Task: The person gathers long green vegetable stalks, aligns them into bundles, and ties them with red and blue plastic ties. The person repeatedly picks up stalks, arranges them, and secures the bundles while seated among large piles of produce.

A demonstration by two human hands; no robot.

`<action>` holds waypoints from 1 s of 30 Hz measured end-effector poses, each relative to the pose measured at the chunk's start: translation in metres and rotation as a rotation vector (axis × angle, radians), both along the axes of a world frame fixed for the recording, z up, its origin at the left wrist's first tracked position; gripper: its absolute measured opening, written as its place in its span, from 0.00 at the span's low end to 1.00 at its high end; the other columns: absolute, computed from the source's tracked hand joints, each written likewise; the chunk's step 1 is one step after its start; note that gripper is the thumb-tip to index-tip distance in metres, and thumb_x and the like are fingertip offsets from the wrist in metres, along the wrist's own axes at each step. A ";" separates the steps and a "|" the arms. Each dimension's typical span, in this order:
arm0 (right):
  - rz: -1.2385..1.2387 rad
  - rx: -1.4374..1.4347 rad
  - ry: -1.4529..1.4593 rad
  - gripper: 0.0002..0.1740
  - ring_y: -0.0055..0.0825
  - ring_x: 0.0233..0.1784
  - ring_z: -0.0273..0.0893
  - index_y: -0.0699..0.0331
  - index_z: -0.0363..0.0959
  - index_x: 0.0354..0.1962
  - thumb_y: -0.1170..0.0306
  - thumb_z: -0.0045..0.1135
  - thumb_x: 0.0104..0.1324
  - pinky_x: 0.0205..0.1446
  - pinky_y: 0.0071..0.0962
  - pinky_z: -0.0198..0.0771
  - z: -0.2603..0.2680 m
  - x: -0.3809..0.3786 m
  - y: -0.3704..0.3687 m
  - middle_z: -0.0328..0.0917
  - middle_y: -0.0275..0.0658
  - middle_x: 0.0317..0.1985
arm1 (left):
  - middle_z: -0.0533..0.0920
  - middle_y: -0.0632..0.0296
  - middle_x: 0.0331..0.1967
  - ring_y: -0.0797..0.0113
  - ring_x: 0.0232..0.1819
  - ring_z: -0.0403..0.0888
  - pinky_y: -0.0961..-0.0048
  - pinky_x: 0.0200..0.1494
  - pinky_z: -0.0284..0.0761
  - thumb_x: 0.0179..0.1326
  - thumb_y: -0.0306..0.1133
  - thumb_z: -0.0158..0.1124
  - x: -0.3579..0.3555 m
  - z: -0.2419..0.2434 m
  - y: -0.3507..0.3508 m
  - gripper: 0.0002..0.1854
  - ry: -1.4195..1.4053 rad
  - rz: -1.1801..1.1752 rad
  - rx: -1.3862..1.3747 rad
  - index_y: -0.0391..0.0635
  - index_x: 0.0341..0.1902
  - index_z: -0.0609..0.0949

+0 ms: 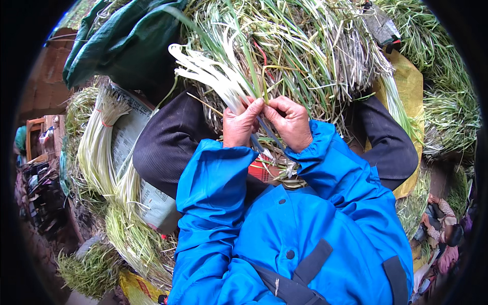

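My left hand (pixel 242 121) is closed around a small bunch of pale leafy stalks (pixel 213 78), whose white ends fan out to the upper left. Against its thumb, my right hand (pixel 286 121) pinches a thin green-yellow leaf (pixel 264 85) between thumb and forefinger. Both hands touch at the fingertips, above my lap. Right beyond them lies a large heap of loose green and whitish stalks (pixel 305 49). A red strip (pixel 261 55) shows in that heap. The lower ends of the held bunch are partly hidden behind my hands.
Tied bundles of pale stalks (pixel 100 145) lie on a printed sack (pixel 131 133) at the left. A dark green cloth (pixel 122 45) is at the upper left. At the right are a yellow sack (pixel 406 87) and more piled greens (pixel 450 118). Another person (pixel 444 221) sits at the lower right.
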State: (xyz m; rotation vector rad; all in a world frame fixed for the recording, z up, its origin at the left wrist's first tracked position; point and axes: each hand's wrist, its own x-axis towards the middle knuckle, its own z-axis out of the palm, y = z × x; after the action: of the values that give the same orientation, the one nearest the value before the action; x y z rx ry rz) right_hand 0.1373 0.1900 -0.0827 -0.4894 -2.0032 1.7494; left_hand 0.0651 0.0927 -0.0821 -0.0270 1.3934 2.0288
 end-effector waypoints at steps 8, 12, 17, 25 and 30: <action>-0.014 0.487 -0.142 0.06 0.29 0.26 0.70 0.65 0.73 0.26 0.70 0.56 0.52 0.27 0.26 0.65 -0.011 0.015 0.015 0.70 0.38 0.23 | 0.71 0.71 0.14 0.83 0.11 0.63 0.86 0.13 0.54 0.48 0.30 0.65 0.006 0.001 -0.001 0.06 0.130 0.165 -0.005 0.45 0.26 0.76; 0.113 1.016 -0.240 0.05 0.33 0.28 0.68 0.61 0.68 0.19 0.70 0.53 0.49 0.27 0.30 0.66 -0.032 0.039 0.026 0.66 0.37 0.21 | 0.72 0.70 0.15 0.83 0.12 0.63 0.86 0.14 0.56 0.48 0.30 0.64 -0.005 0.025 -0.010 0.06 0.219 0.346 -0.058 0.46 0.26 0.75; 0.482 1.266 -0.651 0.03 0.30 0.30 0.69 0.58 0.72 0.19 0.70 0.50 0.44 0.30 0.30 0.65 -0.072 0.095 0.041 0.69 0.34 0.23 | 0.71 0.68 0.16 0.82 0.13 0.62 0.86 0.14 0.55 0.52 0.32 0.61 -0.051 0.083 -0.041 0.06 0.479 0.459 0.030 0.47 0.28 0.74; 0.970 1.101 -1.011 0.12 0.39 0.34 0.76 0.66 0.76 0.28 0.70 0.50 0.45 0.36 0.35 0.71 -0.075 0.092 0.051 0.76 0.47 0.28 | 0.69 0.67 0.22 0.81 0.19 0.60 0.85 0.16 0.55 0.57 0.38 0.55 -0.107 0.203 -0.069 0.11 0.601 0.310 0.421 0.42 0.33 0.71; 0.609 0.704 -0.688 0.14 0.42 0.33 0.74 0.62 0.75 0.29 0.60 0.51 0.53 0.37 0.37 0.69 -0.033 0.043 0.082 0.75 0.48 0.28 | 0.67 0.70 0.18 0.84 0.16 0.56 0.87 0.16 0.52 0.59 0.39 0.52 -0.080 0.144 -0.048 0.12 0.597 0.255 0.111 0.41 0.34 0.74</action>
State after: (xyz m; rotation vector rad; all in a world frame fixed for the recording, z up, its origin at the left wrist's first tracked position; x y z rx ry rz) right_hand 0.1805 0.2719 -0.1156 -0.2585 -3.3275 1.0408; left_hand -0.0150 0.0451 0.0622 0.5121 1.6899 2.4455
